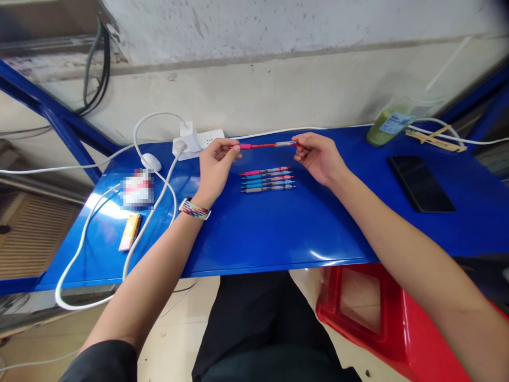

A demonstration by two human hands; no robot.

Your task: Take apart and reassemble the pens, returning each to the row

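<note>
A red pen (262, 145) is stretched level between my two hands, above the blue table (254, 233). My left hand (218, 162) pinches its pink grip end, and a multicoloured band circles that wrist. At the other end, by the clear and whitish part, the fingertips of my right hand (316, 154) are closed on the pen. Just below lies a neat stack of several pens (267, 179) side by side, with pink, blue and grey grips, their tips pointing the same way.
On the left are a white power strip (210, 139), looping white cables, a blurred packet (137, 190) and a yellow box (130, 232). To the right are a green drink cup (382, 130) and a black phone (420, 183). A red stool (358, 318) stands below.
</note>
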